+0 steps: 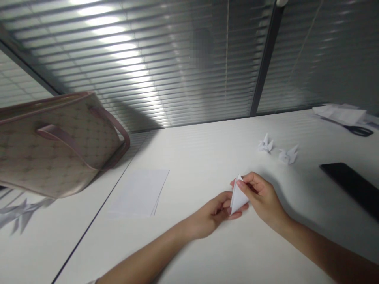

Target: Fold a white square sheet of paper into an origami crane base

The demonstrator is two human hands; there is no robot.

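Note:
A small piece of folded white paper, roughly a triangle with layered edges, is held up just over the white table. My left hand grips it from below and the left, with fingers passing behind the paper. On its upper right edge, my right hand pinches it between thumb and fingers. Beyond my right hand stand two folded paper cranes on the tabletop. To the left of my hands lies a short stack of white paper sheets.
A beige patterned handbag with pink handles stands at the left, near a folded paper star shape. At the right lie a black phone-like slab, black-handled scissors and loose papers. Glass with blinds borders the table's back.

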